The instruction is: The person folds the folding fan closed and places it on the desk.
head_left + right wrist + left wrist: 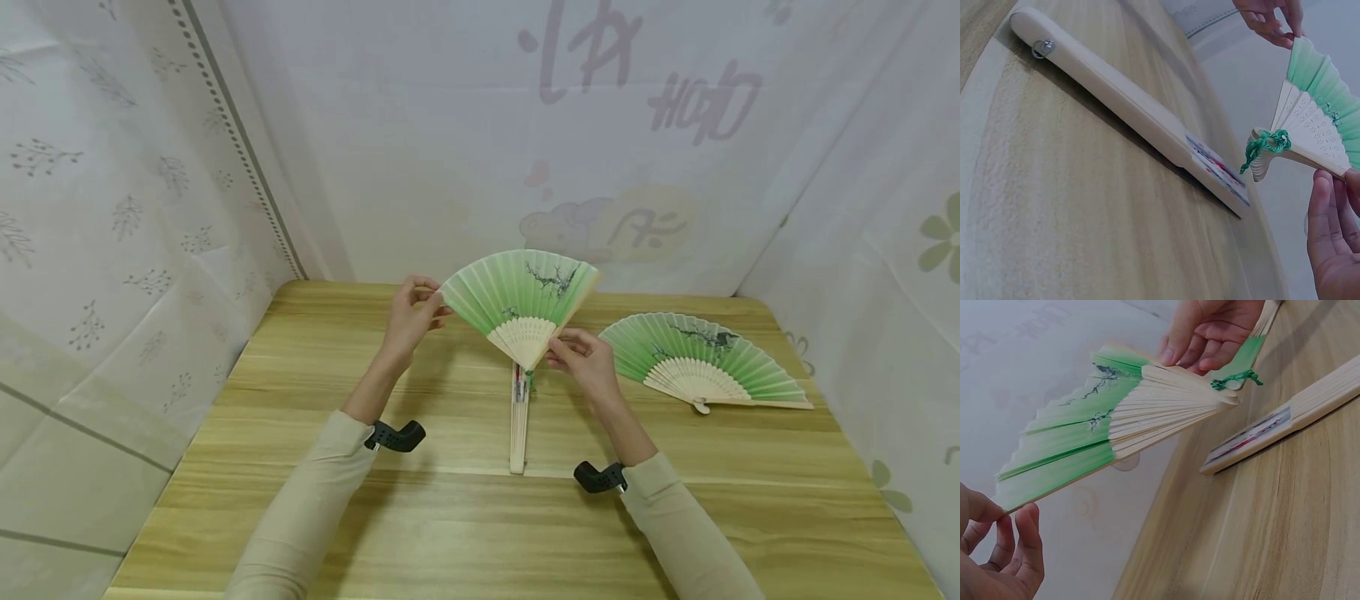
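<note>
Between both hands a partly spread green folding fan (517, 292) is held up above the table, its pale ribs pointing down and a dark branch printed on its leaf. My left hand (412, 317) pinches the fan's left outer tip between thumb and finger, as the left wrist view shows closely. On the other side, my right hand (588, 364) pinches the right guard rib near the pivot, where a green knotted cord (1272, 142) hangs. Under it lies a folded fan (518, 425) with a pale wooden body and a printed strip at one end.
A second green fan (705, 362) lies spread on the right of the wooden table (450, 533). Printed white curtains (420, 125) hang behind and at both sides. Each wrist carries a black camera mount (397, 436).
</note>
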A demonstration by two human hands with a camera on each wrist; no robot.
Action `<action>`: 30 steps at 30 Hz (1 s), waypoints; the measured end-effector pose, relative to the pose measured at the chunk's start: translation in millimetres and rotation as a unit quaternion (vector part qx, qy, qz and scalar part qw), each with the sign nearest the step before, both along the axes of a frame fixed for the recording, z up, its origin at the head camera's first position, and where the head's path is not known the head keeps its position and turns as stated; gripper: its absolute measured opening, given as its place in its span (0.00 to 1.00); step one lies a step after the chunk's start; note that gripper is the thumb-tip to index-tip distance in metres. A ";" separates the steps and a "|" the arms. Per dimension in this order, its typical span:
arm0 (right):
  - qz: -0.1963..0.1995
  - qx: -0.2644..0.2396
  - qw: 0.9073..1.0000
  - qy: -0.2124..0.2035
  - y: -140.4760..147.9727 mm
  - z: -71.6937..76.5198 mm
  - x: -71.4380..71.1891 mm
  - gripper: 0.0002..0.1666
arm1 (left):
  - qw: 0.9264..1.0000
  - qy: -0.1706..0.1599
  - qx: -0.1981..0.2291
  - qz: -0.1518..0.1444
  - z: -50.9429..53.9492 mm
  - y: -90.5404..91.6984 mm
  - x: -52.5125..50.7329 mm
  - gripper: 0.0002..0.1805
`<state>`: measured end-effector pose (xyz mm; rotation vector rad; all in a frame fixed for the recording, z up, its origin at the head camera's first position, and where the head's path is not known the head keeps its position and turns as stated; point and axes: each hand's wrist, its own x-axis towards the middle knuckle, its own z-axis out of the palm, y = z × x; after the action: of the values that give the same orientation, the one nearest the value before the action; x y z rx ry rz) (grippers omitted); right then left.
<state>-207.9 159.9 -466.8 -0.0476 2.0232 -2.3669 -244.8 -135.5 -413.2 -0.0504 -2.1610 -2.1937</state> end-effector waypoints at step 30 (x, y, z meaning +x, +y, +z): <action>0.041 0.031 0.998 0.028 -9.7 -1.4 0.7 0.14 | 1.000 -0.004 0.000 0.011 -1.1 4.4 -3.7 0.12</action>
<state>-207.1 150.2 -468.2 -0.1924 2.0756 -2.2773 -248.6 -131.0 -414.2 -0.0173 -2.1547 -2.1852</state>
